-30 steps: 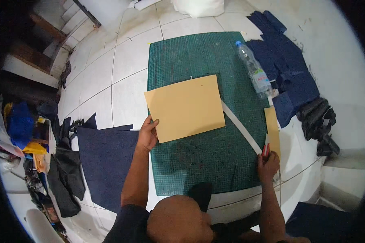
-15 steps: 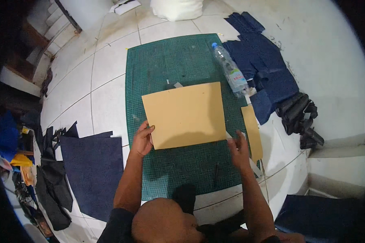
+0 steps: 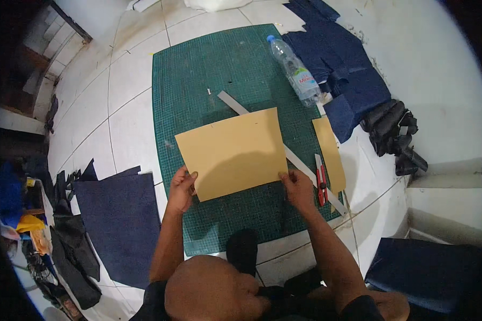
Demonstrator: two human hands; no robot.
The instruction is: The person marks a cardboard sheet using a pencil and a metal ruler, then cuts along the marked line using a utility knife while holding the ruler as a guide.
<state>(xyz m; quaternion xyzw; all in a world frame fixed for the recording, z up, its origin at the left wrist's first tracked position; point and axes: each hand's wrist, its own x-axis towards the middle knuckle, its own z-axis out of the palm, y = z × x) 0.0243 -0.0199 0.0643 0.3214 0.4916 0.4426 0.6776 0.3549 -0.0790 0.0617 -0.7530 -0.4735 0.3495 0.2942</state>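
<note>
A tan rectangular sheet of card (image 3: 233, 152) is held up over a green cutting mat (image 3: 209, 64). My left hand (image 3: 182, 188) grips its lower left edge, thumb on top. At the lower right corner my right hand (image 3: 298, 188) pinches it between thumb and fingers. Beneath the sheet a long metal ruler (image 3: 302, 167) lies slantwise across the mat, its middle hidden by the card. To the right of my right hand rests a red utility knife (image 3: 321, 181), beside a narrow tan card strip (image 3: 329, 152).
A clear plastic bottle (image 3: 294, 72) lies on the mat's far right edge. Dark blue fabric pieces (image 3: 353, 69) and black rolled bundles (image 3: 388, 125) are beyond it. More dark blue fabric (image 3: 118, 224) is spread on the white tiled floor at left, beside black cloth (image 3: 72, 257).
My right hand has come in to the card's right corner and now holds it. The card is tilted a little more. The red knife and more of the ruler now show.
</note>
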